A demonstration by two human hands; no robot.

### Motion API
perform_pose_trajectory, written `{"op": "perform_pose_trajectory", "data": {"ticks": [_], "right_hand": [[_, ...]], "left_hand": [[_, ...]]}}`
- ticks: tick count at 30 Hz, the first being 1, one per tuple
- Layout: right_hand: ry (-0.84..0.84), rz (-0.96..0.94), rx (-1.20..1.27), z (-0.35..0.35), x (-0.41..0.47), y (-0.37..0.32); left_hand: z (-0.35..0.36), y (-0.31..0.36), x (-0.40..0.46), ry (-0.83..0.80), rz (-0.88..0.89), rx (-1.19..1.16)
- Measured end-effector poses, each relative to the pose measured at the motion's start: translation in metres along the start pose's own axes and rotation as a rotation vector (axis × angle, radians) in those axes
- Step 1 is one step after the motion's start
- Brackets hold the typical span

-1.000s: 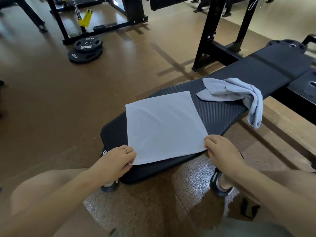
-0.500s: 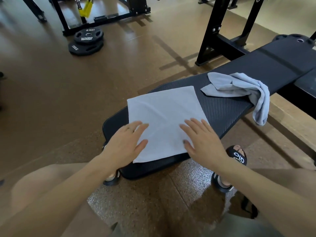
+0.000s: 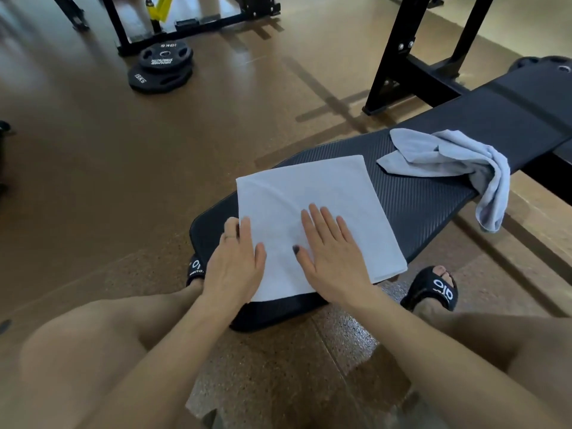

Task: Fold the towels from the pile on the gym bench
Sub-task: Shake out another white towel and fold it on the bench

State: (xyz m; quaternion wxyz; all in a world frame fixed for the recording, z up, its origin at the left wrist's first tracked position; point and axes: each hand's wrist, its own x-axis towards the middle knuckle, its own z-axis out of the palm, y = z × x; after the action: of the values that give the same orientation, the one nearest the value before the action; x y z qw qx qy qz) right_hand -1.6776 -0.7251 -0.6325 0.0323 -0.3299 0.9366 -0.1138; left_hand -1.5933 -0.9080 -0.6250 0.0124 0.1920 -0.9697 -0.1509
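Head view: white towel (image 3: 315, 212) flat on near end of gym bench (image 3: 433, 193). Left hand (image 3: 236, 264) & right hand (image 3: 334, 261) flat on it, fingers straight, gripping nothing. Smooth outward w/ even pressure before next fold. Crumpled grey towel (image 3: 448, 159) farther along bench, one end hanging off edge.

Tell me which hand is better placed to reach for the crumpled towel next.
The right hand, probably: it lies flat on the folded towel, nearer the crumpled towel on the right. The left hand presses the far side.
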Motion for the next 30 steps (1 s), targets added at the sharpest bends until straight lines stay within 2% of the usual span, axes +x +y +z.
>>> {"op": "perform_pose_trajectory", "data": {"ticks": [2, 6, 9, 13, 18, 22, 23, 26, 30], "right_hand": [[-0.004, 0.0, -0.004, 0.003, 0.01, -0.008], [-0.137, -0.037, -0.028, 0.024, 0.007, -0.014], [-0.102, -0.029, -0.012, 0.019, 0.017, -0.018], [0.046, -0.023, 0.056, 0.007, 0.05, -0.033], [-0.167, -0.1, -0.043, 0.027, 0.069, -0.039], [0.044, -0.071, 0.023, 0.014, 0.102, -0.051], [0.025, -0.072, 0.025, 0.016, 0.109, -0.052], [-0.173, -0.15, -0.066, 0.033, 0.112, -0.054], [-0.064, -0.145, -0.051, 0.032, 0.118, -0.059]], "left_hand": [[0.001, 0.005, 0.012, -0.005, -0.091, -0.028], [0.009, 0.0, 0.024, -0.007, -0.241, -0.166], [0.008, -0.006, 0.02, 0.034, -0.224, -0.267], [0.015, -0.01, 0.015, 0.102, -0.187, -0.288], [0.024, -0.01, 0.009, 0.108, -0.165, -0.319], [0.031, -0.013, 0.005, 0.108, -0.139, -0.354], [0.032, -0.016, 0.005, 0.124, -0.142, -0.369], [0.031, -0.015, 0.004, 0.168, -0.112, -0.306], [0.03, -0.013, 0.003, 0.17, -0.101, -0.276]]}}
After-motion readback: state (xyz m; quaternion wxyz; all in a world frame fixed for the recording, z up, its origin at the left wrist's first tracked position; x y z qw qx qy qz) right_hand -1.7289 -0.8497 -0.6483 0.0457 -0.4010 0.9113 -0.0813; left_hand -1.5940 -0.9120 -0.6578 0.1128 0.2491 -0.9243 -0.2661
